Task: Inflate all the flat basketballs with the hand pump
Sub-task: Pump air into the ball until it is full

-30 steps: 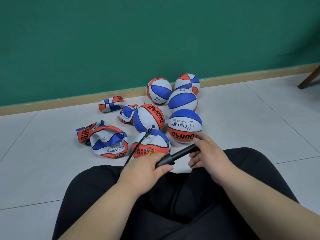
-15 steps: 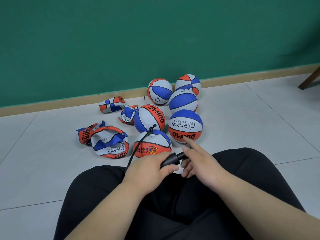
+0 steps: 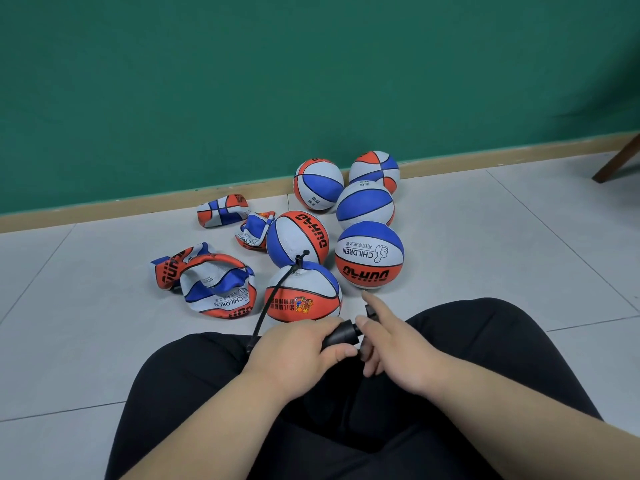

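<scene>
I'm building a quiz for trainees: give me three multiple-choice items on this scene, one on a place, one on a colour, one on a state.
1. The hose ends at: A the top of the nearest ball; B a far ball; C a flat ball.
2. The wall is: A white; B green; C red.
3. The pump handle is: A pushed in; B drawn far out; C on the floor.
A: it plugs in there. B: plainly green. A: the right hand holds it against the barrel in the left hand.
</scene>
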